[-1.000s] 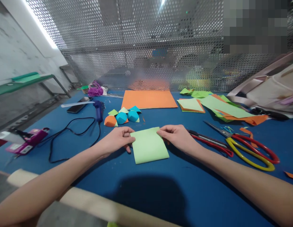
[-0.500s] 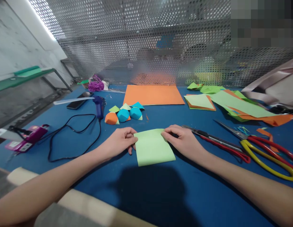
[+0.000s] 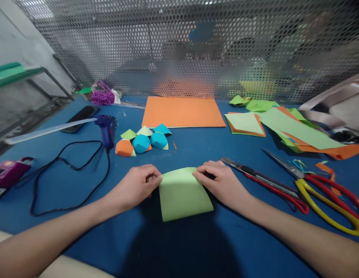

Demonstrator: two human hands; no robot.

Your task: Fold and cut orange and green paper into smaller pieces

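Note:
A light green folded paper (image 3: 183, 195) lies on the blue table (image 3: 196, 247) in front of me. My left hand (image 3: 135, 187) pinches its upper left corner with curled fingers. At the upper right corner my right hand (image 3: 221, 183) pinches the paper in the same way. Both hands rest on the table at the paper's far edge.
Folded paper shapes in blue, orange and green (image 3: 143, 141) sit beyond the hands. An orange sheet (image 3: 182, 112) lies further back. Scissors with red and yellow handles (image 3: 321, 185) lie right, beside green and orange paper (image 3: 286, 125). A glue gun (image 3: 105, 127) with a black cord, a phone (image 3: 77, 117) and a perforated metal screen (image 3: 179, 46) are also there.
The view has tilted down and moved closer to the table. Both hands stay pinched on the green paper's far corners, and the paper's near edge now bulges slightly.

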